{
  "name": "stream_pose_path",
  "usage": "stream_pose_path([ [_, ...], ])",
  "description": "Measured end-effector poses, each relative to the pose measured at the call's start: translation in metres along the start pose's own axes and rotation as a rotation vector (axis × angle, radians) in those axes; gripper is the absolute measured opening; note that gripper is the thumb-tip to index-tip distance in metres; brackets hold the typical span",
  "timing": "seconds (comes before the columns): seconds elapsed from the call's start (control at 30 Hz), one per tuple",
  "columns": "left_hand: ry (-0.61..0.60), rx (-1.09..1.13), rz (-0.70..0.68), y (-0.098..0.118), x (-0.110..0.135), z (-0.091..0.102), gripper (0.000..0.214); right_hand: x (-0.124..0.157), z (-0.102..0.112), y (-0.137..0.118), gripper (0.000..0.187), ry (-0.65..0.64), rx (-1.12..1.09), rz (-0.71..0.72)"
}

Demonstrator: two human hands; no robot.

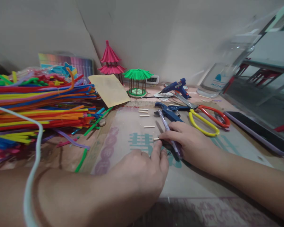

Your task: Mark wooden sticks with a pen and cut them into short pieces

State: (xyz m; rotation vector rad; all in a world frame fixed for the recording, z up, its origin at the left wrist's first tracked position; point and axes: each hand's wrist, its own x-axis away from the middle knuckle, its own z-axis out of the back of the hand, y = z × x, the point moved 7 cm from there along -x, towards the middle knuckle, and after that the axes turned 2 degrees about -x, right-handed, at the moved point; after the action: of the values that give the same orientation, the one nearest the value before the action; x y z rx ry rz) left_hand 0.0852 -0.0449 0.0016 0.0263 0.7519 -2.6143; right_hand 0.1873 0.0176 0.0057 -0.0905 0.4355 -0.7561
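Observation:
My right hand (191,142) is closed around a pale purple pen (167,126), and its fingertip touches one end of a short cream stick (156,139). Just below that stick is my left hand (142,170), its fingers curled and the index fingertip close against the stick; whatever it may grip is hidden. Several more short sticks (149,126) lie in a loose column beyond the hands. Everything here rests on a translucent plastic sheet with printed marks (123,126). A blue-handled tool (167,112) lies right behind the pen.
Scissors (203,121) with yellow and red handles lie beyond my right hand, near a blue glue gun (176,87). A phone (260,130) is at right. Bundled pipe cleaners (42,116) fill the left. Green (137,82) and pink (110,60) pavilion models stand behind, with a clear jug (215,78).

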Motion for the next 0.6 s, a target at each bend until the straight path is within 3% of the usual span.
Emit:
stream_pose_path([
  [0.33, -0.022, 0.033, 0.029, -0.0017, -0.0014, -0.0024, 0.05, -0.0037, -0.0001, 0.0048, 0.017, 0.015, -0.173, -0.084],
  [0.6, -0.063, 0.023, 0.029, -0.0004, 0.0002, -0.0064, 0.05, -0.0066, -0.0021, 0.0044, 0.018, 0.008, -0.164, -0.076],
])
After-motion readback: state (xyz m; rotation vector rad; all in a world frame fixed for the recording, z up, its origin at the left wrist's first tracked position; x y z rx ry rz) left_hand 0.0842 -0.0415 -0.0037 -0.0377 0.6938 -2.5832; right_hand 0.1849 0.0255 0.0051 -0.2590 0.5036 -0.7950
